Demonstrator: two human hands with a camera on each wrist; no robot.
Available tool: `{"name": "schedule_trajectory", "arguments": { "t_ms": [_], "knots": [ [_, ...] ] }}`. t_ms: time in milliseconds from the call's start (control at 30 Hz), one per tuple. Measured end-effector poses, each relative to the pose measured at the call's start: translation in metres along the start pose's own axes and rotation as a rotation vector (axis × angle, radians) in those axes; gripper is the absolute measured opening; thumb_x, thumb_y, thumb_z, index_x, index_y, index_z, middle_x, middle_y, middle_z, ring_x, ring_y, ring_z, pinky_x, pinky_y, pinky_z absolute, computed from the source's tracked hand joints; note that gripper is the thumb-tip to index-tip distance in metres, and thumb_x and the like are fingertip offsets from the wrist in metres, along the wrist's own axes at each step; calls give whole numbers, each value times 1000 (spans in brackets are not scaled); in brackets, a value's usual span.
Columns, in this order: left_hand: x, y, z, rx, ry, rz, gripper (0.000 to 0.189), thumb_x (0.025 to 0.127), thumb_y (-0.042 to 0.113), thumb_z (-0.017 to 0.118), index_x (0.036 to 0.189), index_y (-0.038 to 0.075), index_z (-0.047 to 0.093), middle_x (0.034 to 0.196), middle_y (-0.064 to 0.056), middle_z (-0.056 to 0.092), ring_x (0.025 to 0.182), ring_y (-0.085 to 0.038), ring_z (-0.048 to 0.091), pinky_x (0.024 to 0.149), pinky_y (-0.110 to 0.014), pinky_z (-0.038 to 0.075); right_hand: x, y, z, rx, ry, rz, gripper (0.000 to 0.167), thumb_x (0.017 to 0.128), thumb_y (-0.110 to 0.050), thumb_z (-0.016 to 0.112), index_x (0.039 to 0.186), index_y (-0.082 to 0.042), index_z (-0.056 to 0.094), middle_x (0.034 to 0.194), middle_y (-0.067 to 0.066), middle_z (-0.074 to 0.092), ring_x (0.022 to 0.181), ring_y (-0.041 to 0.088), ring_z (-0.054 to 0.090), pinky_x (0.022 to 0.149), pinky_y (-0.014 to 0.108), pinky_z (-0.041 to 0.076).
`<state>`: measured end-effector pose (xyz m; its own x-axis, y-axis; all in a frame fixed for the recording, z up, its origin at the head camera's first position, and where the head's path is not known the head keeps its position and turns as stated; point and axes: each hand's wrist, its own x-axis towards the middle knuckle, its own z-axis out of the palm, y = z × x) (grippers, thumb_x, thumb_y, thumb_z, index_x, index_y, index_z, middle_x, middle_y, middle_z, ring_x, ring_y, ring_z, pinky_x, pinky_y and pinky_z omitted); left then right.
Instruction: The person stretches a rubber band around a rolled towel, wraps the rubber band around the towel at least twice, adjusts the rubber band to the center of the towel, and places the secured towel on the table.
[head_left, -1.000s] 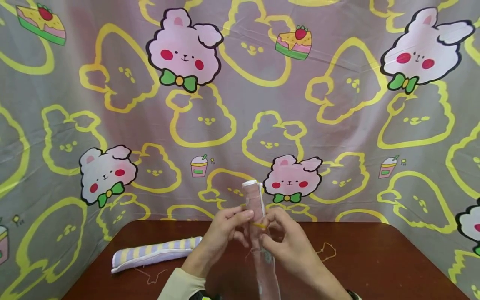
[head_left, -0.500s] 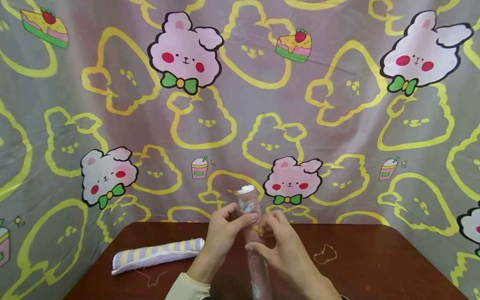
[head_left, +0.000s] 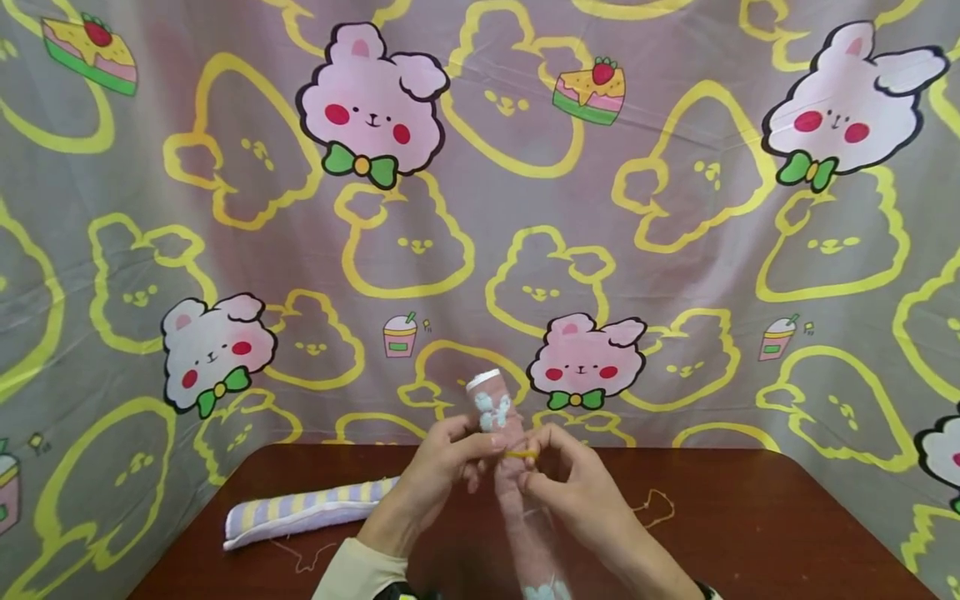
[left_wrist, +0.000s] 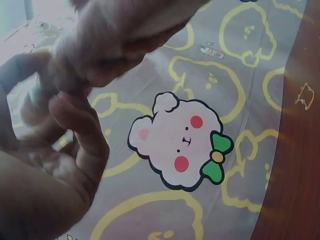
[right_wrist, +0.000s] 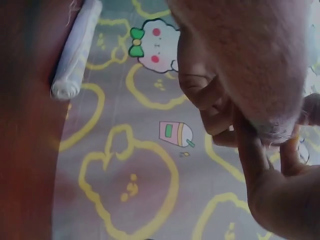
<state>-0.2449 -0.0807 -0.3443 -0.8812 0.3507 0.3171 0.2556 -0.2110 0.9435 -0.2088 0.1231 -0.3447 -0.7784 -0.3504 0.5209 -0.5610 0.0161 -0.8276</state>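
A rolled pink towel (head_left: 495, 410) with pale blue patterns and a white end stands tilted above the table in the head view, its top leaning left. My left hand (head_left: 447, 460) grips the roll from the left, thumb across its front. A thin yellow band (head_left: 520, 454) crosses the roll at mid-height. On the other side, my right hand (head_left: 573, 477) pinches the band's right end between its fingers, thumb against the towel. Blurred and close, the towel (left_wrist: 120, 40) crosses the top of the left wrist view. In the right wrist view the towel (right_wrist: 260, 55) hides some fingers.
A second rolled towel (head_left: 303, 508), striped lilac and yellow with a white edge, lies left on the dark red table (head_left: 720, 533). Near it is a loose thread (head_left: 303, 557). A thin yellowish loop (head_left: 660, 507) lies at right. A printed curtain (head_left: 480, 208) hangs behind.
The pink towel has turned, so its long edge no longer shows at the right and a blue pattern faces me near the top. Its upper end has shifted left. Both hands stay on it.
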Motion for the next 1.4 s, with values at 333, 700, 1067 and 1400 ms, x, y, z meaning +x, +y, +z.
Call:
{"name": "schedule_trajectory", "arguments": {
  "t_ms": [333,700,1067,1400],
  "knots": [
    [4,-5,10,54,169,31,24,87,20,86,99,3,74,77,-1,61,60,-10,44,53,-23,35,0,-3,-12,-236,-68,-14,31,92,-21,86,101,-11,58,100,6,58,91,17,66,76,32,57],
    [4,-3,16,108,291,-76,30,85,25,88,96,1,73,71,1,58,57,-10,43,50,-23,34,-1,1,-3,-659,-22,-475,46,74,10,87,100,-15,58,112,2,52,75,3,52,60,18,48],
    [-1,-6,-1,-179,-219,172,15,102,21,70,110,9,72,72,7,57,57,-5,45,52,-20,37,-3,-15,-15,11,-181,-53,17,91,9,62,101,-3,55,105,18,58,89,19,67,72,30,57],
    [4,-7,15,-40,99,89,19,96,17,77,107,3,72,87,-3,72,74,-11,65,63,-25,53,-2,-9,-6,-618,27,-456,42,76,-8,95,94,-18,58,101,-8,53,84,6,58,68,21,52]
  ]
}}
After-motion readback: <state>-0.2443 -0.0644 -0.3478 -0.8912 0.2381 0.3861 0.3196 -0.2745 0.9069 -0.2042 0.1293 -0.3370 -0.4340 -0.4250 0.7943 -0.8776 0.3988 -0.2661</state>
